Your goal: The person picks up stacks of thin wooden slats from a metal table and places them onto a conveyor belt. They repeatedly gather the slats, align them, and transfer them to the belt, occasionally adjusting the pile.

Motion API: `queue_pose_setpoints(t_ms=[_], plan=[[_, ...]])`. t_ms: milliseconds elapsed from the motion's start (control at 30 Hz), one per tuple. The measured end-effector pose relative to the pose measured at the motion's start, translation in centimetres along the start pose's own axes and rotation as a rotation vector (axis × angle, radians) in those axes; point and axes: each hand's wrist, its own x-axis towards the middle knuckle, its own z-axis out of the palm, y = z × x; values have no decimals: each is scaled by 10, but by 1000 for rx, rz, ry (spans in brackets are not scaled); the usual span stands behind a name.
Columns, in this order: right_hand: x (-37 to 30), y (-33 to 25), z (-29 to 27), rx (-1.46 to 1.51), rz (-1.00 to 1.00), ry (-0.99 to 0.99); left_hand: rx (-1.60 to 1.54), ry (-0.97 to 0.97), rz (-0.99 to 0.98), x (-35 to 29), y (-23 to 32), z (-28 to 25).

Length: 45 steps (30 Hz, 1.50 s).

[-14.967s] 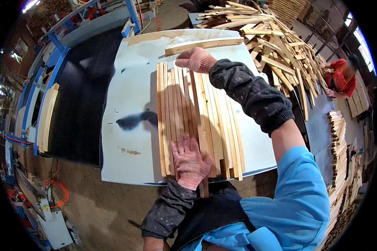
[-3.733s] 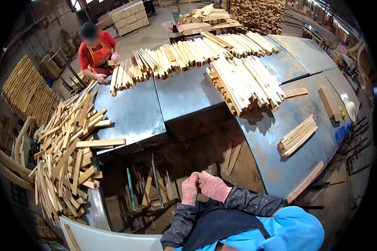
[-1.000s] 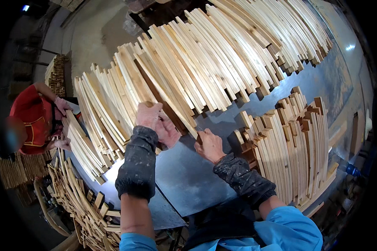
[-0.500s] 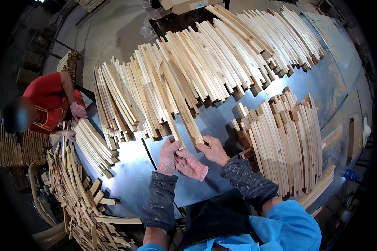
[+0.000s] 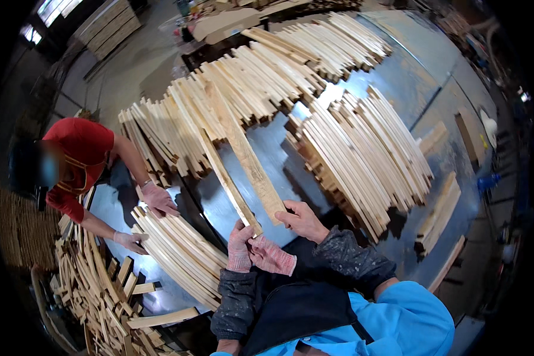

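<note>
My gloved left hand [image 5: 239, 254] is closed around the near end of a narrow wooden strip [image 5: 226, 179]. A loose pink-and-white work glove [image 5: 274, 258] hangs beside its fingers, apparently held along with the strip. My bare right hand [image 5: 305, 222] grips the near end of a wider wooden slat [image 5: 250, 161], thumb on its top face. Both pieces stretch away from me, side by side with a gap between them. Their far ends lie over a long row of wooden strips [image 5: 243, 80] on the metal table [image 5: 216, 199].
A stacked block of strips [image 5: 359, 160] stands on the right. At left, a co-worker in red [image 5: 89, 139] has gloved hands on a bundle of strips [image 5: 175, 252]. Short offcuts [image 5: 104, 285] are heaped at lower left. A thick wood piece [image 5: 439, 213] lies at right.
My view has turned. The strip and slat in my hands have come nearer me. The co-worker's bundle lies closer to my left arm, with the co-worker's arms stretched out over it.
</note>
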Motion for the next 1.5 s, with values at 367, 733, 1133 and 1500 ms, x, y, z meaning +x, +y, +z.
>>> queue_pose_setpoints(t_ms=[367, 733, 1133, 1500], plan=[[-177, 62, -9, 176, -34, 181, -82, -215, -204, -110, -75, 23], [-269, 92, -31, 76, 0, 283, 85, -306, -210, -136, -134, 71], [-328, 99, -73, -664, -287, 282, 301, -5, -87, -175, -220, 127], [-365, 122, -116, -792, -414, 210, 189, 46, 12, -208, -276, 154]])
